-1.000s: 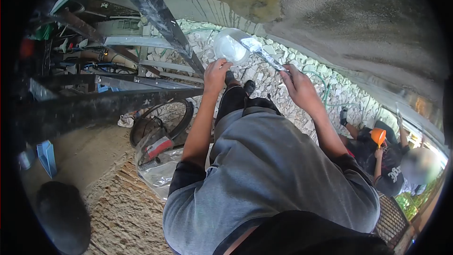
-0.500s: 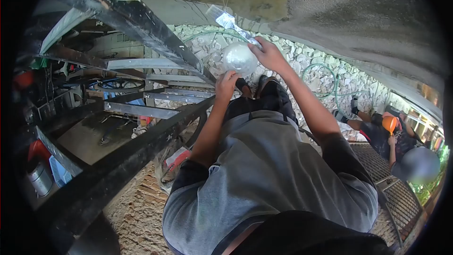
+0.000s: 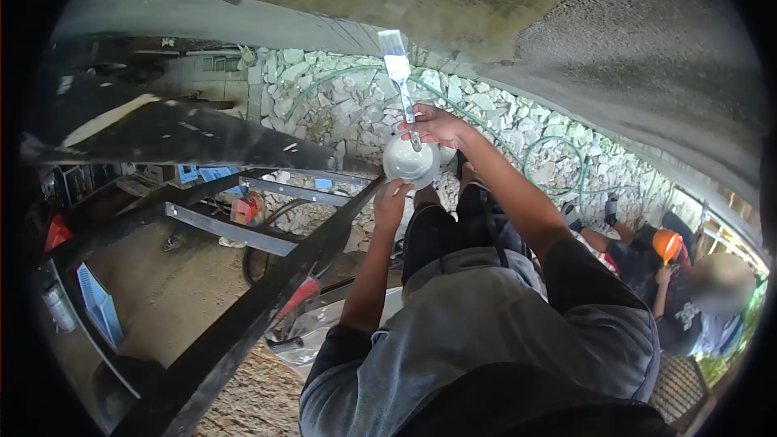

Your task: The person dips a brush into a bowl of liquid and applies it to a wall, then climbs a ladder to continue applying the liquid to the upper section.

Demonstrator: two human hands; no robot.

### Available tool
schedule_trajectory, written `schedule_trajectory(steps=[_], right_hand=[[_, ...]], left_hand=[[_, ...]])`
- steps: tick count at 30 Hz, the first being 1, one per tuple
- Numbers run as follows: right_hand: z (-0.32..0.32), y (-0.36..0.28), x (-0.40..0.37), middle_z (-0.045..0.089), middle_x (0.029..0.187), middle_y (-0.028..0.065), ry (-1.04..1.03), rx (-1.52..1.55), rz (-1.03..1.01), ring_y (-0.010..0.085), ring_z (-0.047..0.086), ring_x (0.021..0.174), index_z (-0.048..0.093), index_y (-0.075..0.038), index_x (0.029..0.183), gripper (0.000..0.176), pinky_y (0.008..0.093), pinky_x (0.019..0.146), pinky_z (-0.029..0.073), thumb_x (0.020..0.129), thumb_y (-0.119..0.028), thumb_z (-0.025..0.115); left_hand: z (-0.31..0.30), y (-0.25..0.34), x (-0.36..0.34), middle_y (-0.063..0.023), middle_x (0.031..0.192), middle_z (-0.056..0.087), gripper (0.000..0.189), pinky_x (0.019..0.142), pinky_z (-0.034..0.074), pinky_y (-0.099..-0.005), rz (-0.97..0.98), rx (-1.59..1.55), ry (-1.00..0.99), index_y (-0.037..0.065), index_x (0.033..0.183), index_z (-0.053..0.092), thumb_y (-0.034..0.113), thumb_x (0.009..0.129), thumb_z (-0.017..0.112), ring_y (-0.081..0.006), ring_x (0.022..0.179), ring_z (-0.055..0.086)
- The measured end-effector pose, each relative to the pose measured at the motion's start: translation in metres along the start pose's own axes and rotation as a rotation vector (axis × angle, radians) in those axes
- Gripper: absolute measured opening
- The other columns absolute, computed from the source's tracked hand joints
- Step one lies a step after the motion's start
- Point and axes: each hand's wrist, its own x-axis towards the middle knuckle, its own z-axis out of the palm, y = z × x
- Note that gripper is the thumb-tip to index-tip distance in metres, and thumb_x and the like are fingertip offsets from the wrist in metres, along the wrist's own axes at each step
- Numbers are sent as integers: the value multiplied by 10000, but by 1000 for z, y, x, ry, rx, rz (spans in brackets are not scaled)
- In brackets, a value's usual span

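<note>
My right hand (image 3: 437, 126) is closed round the lower handle of a paintbrush (image 3: 398, 70). The brush's pale bristles point away from me, toward the wall, and its ferrule and handle are smeared white. Just below the brush is a light-coloured bowl (image 3: 410, 166), its inside facing up and pale. My left hand (image 3: 392, 197) pinches the near rim of this bowl. What the bowl contains, if anything, I cannot make out clearly.
A dark metal frame (image 3: 243, 307) with crossbars stands close on my left. Ahead, white rubble (image 3: 348, 105) and a green hose (image 3: 583, 163) lie along a stained wall (image 3: 615, 57). At right, another person (image 3: 680, 299) holds an orange dipper (image 3: 667, 244).
The paintbrush has swung from a leftward slant to nearly straight ahead. Both hands and the bowl sit lower in view. The view has shifted, and the metal frame appears lower on the left.
</note>
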Motion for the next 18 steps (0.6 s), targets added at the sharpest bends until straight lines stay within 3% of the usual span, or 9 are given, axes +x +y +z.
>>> schedule_trajectory(steps=[5, 10, 12, 17, 18], right_hand=[[-42, 11, 31, 726, 1100, 23, 80, -359, -90, 117, 673, 965, 549, -108, 1297, 434, 257, 755, 505, 952, -254, 767], [-55, 48, 93, 743, 1049, 75, 263, -661, -257, 130, 695, 968, 521, -35, 1289, 397, 265, 776, 532, 978, -185, 717], [-78, 84, 144, 755, 1026, 141, 296, -478, -627, 174, 703, 910, 591, -59, 1270, 412, 336, 811, 548, 941, -240, 762], [-133, 126, 236, 771, 991, 160, 404, -507, -549, 210, 746, 885, 555, -44, 1312, 426, 339, 756, 559, 956, -209, 722], [-141, 134, 246, 772, 995, 147, 412, -563, -438, 199, 746, 887, 542, -35, 1308, 401, 329, 747, 571, 966, -174, 699]], left_hand=[[50, 4, -22, -39, 1029, 679, 272, 819, 552, -426, -126, 49, 84, 172, 997, 759, 38, 764, 717, -286, 956, 679], [107, 12, -61, -45, 1022, 669, 259, 800, 547, -436, -281, 26, 136, 174, 999, 751, 39, 778, 735, -302, 939, 674], [126, 12, -78, -38, 1007, 666, 254, 779, 541, -434, -364, 32, 158, 184, 1003, 750, 40, 794, 736, -299, 920, 670], [155, 6, -101, -6, 970, 658, 285, 771, 521, -428, -464, 99, 189, 205, 1005, 746, 31, 780, 761, -266, 869, 653], [159, 4, -103, -6, 970, 658, 285, 771, 521, -428, -474, 97, 178, 205, 1005, 746, 31, 780, 761, -266, 869, 653]])
